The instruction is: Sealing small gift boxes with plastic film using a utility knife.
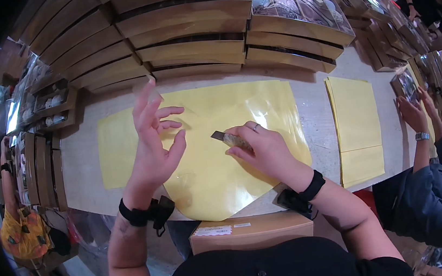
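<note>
My left hand (152, 132) is raised over the left part of a large yellow sheet (260, 101), with its fingers spread. Something small and see-through shows by its fingertips, too faint to make out. My right hand (263, 147) is closed around a cutter knife (232, 139) with a dark, flat blade and a handle that looks wrapped in tape. The blade points to the left, above the middle of the sheet. Glossy patches shine on the yellow sheet, and its near end hangs over the table's front edge.
Brown boxes (185, 16) are stacked along the table's back, some with clear lids. Folded yellow sheets (358, 122) lie to the right. A cardboard carton (251, 232) stands between me and the table (79, 159). Co-workers sit at right (423, 186) and left (22, 234).
</note>
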`<state>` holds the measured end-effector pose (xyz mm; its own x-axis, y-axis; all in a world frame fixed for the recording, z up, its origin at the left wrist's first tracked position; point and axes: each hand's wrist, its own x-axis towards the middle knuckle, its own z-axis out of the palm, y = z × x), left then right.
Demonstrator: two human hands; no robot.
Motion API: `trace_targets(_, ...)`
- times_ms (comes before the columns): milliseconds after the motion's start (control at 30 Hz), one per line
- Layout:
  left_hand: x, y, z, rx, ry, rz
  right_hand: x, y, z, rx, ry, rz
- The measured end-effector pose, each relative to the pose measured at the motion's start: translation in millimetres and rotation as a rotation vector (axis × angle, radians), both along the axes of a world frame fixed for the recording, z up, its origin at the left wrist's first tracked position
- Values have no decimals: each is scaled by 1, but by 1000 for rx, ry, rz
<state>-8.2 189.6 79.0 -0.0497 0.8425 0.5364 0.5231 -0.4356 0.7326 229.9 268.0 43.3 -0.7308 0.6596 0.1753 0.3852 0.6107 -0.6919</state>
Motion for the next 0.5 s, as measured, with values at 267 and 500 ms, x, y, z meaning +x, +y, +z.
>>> trace_targets(267,12,1,-22,-218,256,-158,1,-2,0,7,42,-6)
trace_targets(500,17,10,-34,-191,232,-211,1,0,-3,56,53,26)
